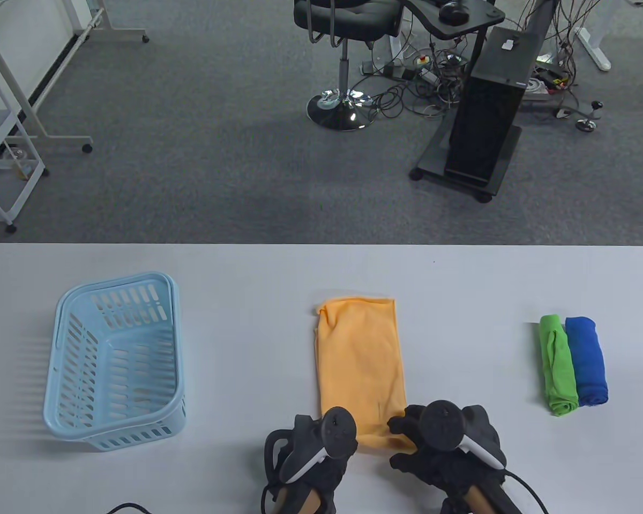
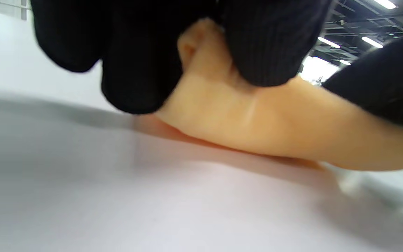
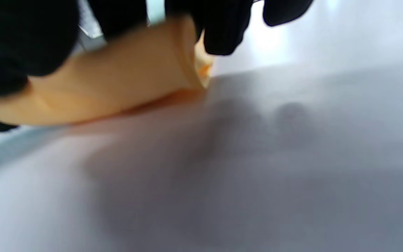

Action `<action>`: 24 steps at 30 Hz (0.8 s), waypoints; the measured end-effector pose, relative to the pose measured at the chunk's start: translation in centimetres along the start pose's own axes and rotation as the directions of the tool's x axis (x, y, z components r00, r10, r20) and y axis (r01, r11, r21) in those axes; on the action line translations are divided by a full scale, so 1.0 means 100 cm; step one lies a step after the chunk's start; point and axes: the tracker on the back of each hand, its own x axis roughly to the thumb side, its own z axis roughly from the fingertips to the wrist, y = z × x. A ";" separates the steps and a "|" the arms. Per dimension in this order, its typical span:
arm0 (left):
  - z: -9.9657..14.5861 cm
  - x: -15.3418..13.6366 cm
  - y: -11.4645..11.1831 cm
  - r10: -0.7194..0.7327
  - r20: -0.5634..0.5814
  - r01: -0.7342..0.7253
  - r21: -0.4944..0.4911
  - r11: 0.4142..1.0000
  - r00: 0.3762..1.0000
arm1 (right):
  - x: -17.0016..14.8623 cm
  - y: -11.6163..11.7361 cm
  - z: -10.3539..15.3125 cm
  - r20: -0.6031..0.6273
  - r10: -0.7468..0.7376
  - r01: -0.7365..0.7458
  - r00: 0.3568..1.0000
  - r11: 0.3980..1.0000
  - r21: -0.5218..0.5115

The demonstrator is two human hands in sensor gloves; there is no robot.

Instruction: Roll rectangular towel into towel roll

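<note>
An orange towel [image 1: 361,358] lies folded into a long strip on the white table [image 1: 246,278], running away from me. Its near end is curled up into the start of a roll [image 2: 257,122], also seen as a rounded orange fold [image 3: 117,91] in the right wrist view. My left hand [image 1: 321,439] grips the near left corner, its gloved fingers [image 2: 142,70] curled over the fold. My right hand [image 1: 434,439] grips the near right corner with fingers [image 3: 222,31] bent over the roll's end. Trackers hide most of both hands from above.
A light blue plastic basket [image 1: 115,364] stands at the left of the table. A rolled green towel [image 1: 557,364] and a rolled blue towel [image 1: 587,358] lie side by side at the right. A chair and a black stand are on the floor beyond.
</note>
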 end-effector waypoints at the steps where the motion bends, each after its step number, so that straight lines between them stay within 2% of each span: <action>1: 0.000 -0.003 -0.001 0.004 -0.007 -0.004 -0.009 1.000 1.000 | 0.002 0.001 -0.001 -0.011 0.034 -0.035 0.999 0.998 -0.043; 10: 0.002 -0.012 0.000 0.003 -0.043 -0.004 -0.038 0.999 0.999 | 0.004 0.001 -0.004 0.009 0.036 -0.036 0.999 0.997 -0.061; 15: 0.007 -0.018 0.004 0.026 -0.072 -0.027 -0.015 1.000 0.997 | 0.005 -0.001 -0.005 -0.003 0.043 -0.043 0.999 0.998 -0.049; 20: 0.018 -0.027 0.021 -0.024 -0.121 0.033 0.076 0.997 0.992 | 0.003 0.002 -0.006 -0.034 0.112 -0.114 0.993 0.992 -0.048; 22: 0.023 -0.022 0.031 -0.042 -0.095 0.057 0.158 0.986 0.995 | 0.003 0.005 -0.007 -0.042 0.126 -0.127 0.991 0.991 -0.030; 24: 0.024 -0.012 0.036 -0.089 -0.042 0.096 0.193 0.977 0.995 | 0.004 0.007 -0.007 -0.053 0.143 -0.144 0.988 0.989 -0.029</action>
